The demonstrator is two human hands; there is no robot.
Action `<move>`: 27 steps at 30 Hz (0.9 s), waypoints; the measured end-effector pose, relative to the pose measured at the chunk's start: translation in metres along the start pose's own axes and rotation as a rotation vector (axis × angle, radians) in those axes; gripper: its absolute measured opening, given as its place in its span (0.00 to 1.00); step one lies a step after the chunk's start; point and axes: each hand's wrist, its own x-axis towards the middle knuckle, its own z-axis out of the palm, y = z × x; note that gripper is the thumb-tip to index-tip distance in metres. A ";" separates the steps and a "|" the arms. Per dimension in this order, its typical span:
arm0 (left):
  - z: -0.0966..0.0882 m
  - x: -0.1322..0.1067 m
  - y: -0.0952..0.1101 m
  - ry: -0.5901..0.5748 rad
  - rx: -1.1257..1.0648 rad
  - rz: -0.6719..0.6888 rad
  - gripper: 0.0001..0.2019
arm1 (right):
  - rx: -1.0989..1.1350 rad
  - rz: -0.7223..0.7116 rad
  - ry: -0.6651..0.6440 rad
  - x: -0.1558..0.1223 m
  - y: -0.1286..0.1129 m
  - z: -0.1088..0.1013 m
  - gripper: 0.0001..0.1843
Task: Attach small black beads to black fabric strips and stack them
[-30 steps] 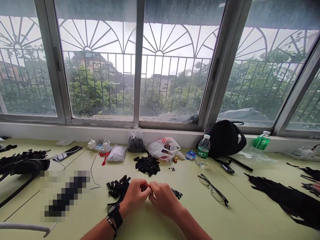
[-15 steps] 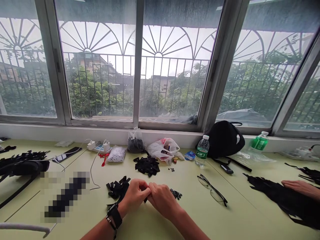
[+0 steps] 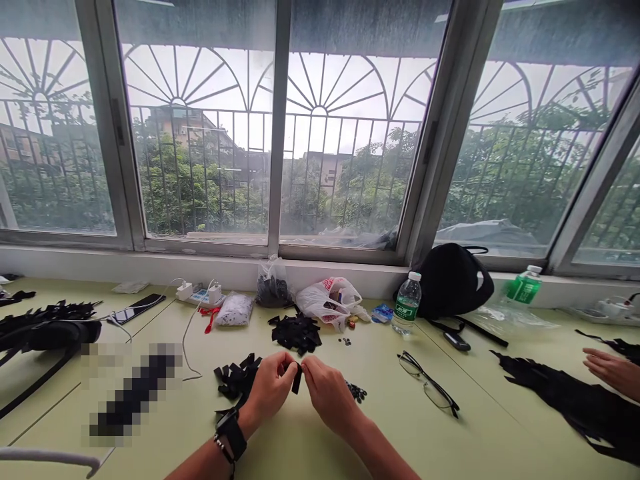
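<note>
Black strips [image 3: 55, 311] are lying heaped at the far left, with a phone [image 3: 137, 308] resting to their right. Nearer the middle, a pile of short dark pieces [image 3: 237, 377] is lying just beside the left hand [image 3: 270, 385], whose wrist is bearing a dark watch [image 3: 231, 432]. That hand is pinching a short black strip [image 3: 297, 381] between thumb and fingers; the strip is hanging down between the two hands, over the pale green table [image 3: 380, 440]. The right hand [image 3: 327, 388] is keeping its fingertips bunched near the strip's upper end; whether they are gripping it, I cannot tell. Small dark rounds [image 3: 358, 392] are lying just beyond, partly hidden. Farther right, a clear bottle [image 3: 407, 308] is standing upright, eyeglasses [image 3: 430, 385] are lying nearer, and another person's hand [image 3: 614, 370] is showing near a long black bundle [image 3: 565, 393].
</note>
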 end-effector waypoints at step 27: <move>-0.002 0.000 0.002 -0.096 -0.009 0.022 0.22 | 0.263 0.032 0.055 0.002 -0.001 -0.004 0.16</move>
